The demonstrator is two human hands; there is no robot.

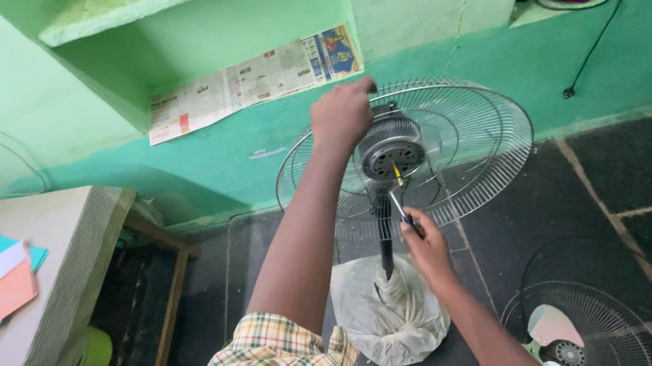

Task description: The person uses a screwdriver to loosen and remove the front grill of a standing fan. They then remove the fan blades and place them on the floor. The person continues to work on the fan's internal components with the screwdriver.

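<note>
Rear fan guard (471, 136) seen upright on stand above dark floor (600, 190), near green wall; base wrapped in white plastic bag (388, 313). Motor housing (394, 150) steadied at top by left hand (342, 112), grip closed over upper edge. Screwdriver (399, 192) held in right hand (424, 245), grip closed on handle, yellow shaft tip set at housing face. Judged best: tip kept square in screw, housing held firm against twist. Second fan grille (589, 356) lies on floor toward right edge.

A printed newspaper sheet (255, 82), white with blue and red patches, lies on the green wall's ledge.
</note>
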